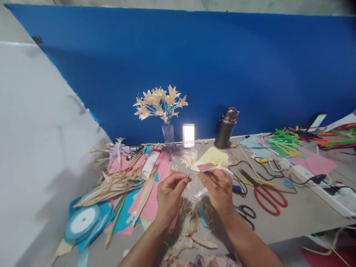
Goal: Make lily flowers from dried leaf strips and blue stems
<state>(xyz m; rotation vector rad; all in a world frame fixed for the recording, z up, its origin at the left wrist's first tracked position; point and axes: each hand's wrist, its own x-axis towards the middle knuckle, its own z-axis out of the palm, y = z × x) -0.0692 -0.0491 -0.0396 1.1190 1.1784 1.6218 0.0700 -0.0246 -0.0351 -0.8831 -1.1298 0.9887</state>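
Over the middle of the table, my left hand (171,193) and my right hand (218,187) work close together, fingers pinched. Between them runs a thin blue-wrapped stem (207,170) of a handmade cream-coloured flower (191,160); its petals rise just above my fingertips. More pale petals (224,166) show behind my right fingers, and I cannot tell whether they join the same stem. Dry husk scraps (191,226) lie between my forearms. Beyond my hands, a clear bottle (167,137) holds a bunch of similar flowers (161,100).
At left lie dried husks (114,189), pink paper (164,167) and a blue ribbon roll (83,222). Red-handled scissors (269,198), black-handled scissors (246,215) and a power strip (325,189) are at right. A thermos (226,128) and a lit phone screen (189,135) stand at the back.
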